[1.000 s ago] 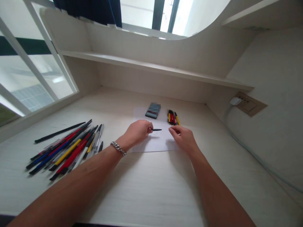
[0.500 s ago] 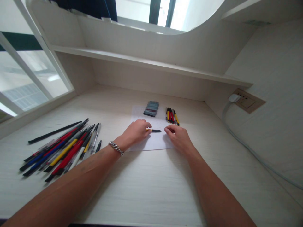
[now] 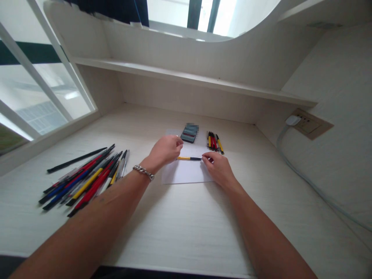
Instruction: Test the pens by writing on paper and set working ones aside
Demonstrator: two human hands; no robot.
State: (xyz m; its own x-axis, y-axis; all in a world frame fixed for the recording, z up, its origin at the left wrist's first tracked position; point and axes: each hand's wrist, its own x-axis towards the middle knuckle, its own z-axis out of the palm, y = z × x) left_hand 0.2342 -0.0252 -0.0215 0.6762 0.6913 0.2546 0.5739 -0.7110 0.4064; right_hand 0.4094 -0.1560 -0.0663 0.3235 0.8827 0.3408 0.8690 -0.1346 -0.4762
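A yellow pen (image 3: 187, 158) with a black tip hangs level just over a white sheet of paper (image 3: 186, 176) on the desk. My left hand (image 3: 165, 150), with a metal bracelet on its wrist, is curled around the pen's yellow end. My right hand (image 3: 216, 166) pinches the black end with its fingertips. Just beyond my right hand lies a small row of yellow, red and black pens (image 3: 214, 141).
A big loose heap of pens (image 3: 85, 176) in black, red, blue and yellow lies on the desk (image 3: 180, 232) at the left. A phone (image 3: 189, 133) rests at the paper's far edge. A white plug and cable (image 3: 291, 121) run down the right wall. A shelf (image 3: 188, 79) spans the back.
More of the pen shows now: its yellow barrel has come out of my left hand. My right hand has moved left and taken hold of the black end.
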